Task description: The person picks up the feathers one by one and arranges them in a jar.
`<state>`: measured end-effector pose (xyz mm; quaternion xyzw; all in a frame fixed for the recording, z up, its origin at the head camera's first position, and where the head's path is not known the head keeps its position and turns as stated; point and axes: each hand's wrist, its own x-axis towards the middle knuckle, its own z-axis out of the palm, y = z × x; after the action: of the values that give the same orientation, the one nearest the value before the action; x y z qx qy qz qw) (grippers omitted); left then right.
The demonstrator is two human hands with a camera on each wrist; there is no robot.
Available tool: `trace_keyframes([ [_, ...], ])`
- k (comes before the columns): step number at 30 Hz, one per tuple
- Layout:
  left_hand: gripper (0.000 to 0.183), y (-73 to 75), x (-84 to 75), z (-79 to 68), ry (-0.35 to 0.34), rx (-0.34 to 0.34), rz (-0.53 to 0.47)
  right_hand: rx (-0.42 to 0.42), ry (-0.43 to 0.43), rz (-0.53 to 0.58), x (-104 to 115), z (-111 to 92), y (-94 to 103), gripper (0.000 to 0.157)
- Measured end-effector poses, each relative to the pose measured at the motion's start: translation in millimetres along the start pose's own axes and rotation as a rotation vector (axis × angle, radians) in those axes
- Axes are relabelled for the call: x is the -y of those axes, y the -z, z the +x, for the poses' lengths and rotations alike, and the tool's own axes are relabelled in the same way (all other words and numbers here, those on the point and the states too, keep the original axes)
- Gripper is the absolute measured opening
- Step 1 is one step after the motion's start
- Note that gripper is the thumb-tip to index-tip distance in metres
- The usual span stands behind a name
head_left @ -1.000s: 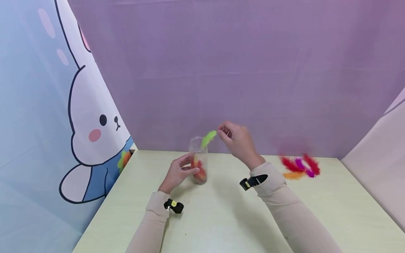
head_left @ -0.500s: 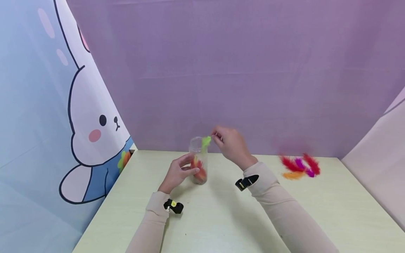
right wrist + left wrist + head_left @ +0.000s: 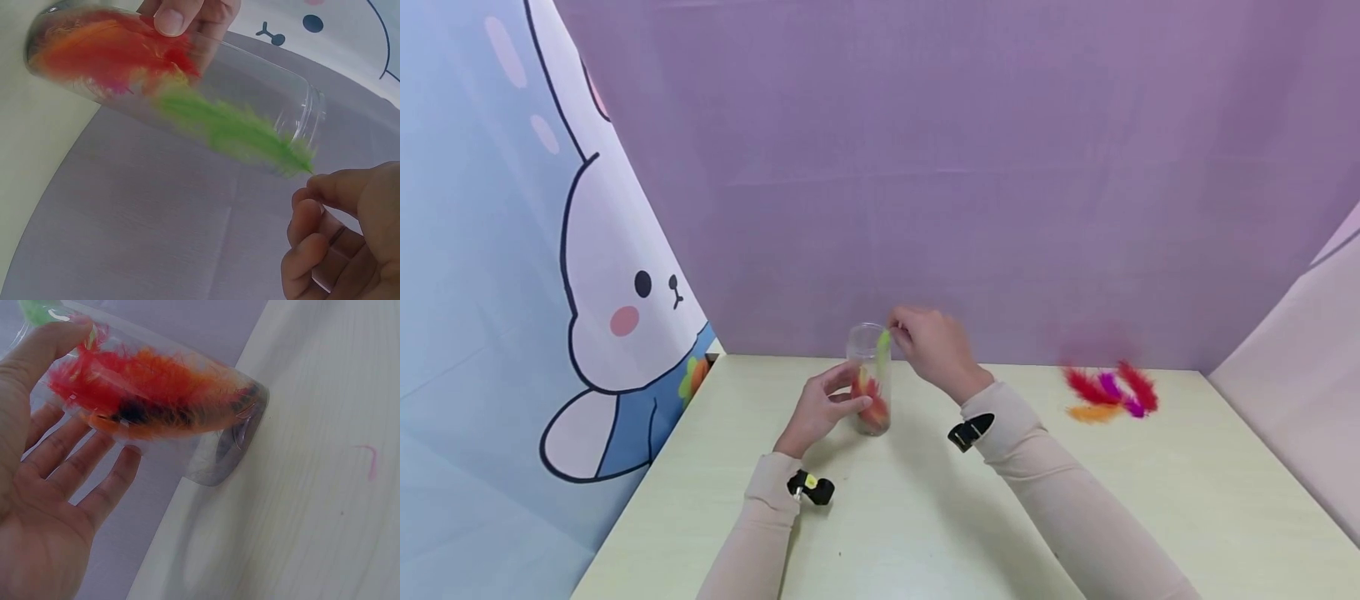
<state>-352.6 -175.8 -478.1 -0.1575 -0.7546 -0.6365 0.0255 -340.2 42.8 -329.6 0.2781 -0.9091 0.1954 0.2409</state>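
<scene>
A tall clear cylindrical jar [image 3: 859, 343] stands upright near the table's back edge. My left hand [image 3: 822, 408] holds its side, thumb in front and fingers behind. Red and orange feathers [image 3: 94, 47] with some dark parts fill the lower half of the jar. In the right wrist view a light green feather [image 3: 228, 128] reaches down inside it, its lower end by the red ones. My right hand [image 3: 936, 350] is at the jar's mouth, thumb and forefinger pinching the green feather's quill tip, the other fingers curled in.
A loose cluster of red, purple and orange feathers [image 3: 1112, 396] lies at the back right of the table [image 3: 880, 517]. Behind the table hangs a purple cloth [image 3: 962, 167]; a rabbit-print panel [image 3: 617, 333] stands along the left side.
My right hand has moved left and slightly down to the jar's mouth, and the green feather has slid from above the rim to mostly inside. My left hand and the jar have stayed put.
</scene>
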Motion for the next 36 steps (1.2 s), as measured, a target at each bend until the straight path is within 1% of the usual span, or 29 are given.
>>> trace_keyframes([
  [6,0.062,-1.2,-0.2,1.2,-0.005,-0.002,-0.005,0.007,0.001,-0.023,-2,0,-5.1,0.011],
  [15,0.06,-1.2,0.1,1.9,-0.002,-0.008,0.002,0.023,-0.012,-0.048,0,0,-6.5,0.007],
  [19,0.063,-0.8,0.0,2.1,-0.007,-0.005,0.001,0.017,-0.017,-0.027,-1,-1,-6.3,0.007],
  [24,0.067,-1.1,0.0,2.3,-0.003,0.004,0.009,0.018,-0.043,0.05,-6,-7,-5.7,0.008],
  [27,0.07,-1.0,-0.1,2.0,0.0,0.007,0.017,0.023,-0.079,0.09,-14,-16,-5.7,0.01],
  [30,0.07,-0.5,0.4,1.8,0.0,0.007,0.02,0.035,-0.14,0.114,-26,-28,-6.8,0.014],
  [36,0.068,-0.6,3.1,1.1,-0.003,-0.005,0.016,0.039,-0.256,0.155,-62,-59,-11.7,0.013],
])
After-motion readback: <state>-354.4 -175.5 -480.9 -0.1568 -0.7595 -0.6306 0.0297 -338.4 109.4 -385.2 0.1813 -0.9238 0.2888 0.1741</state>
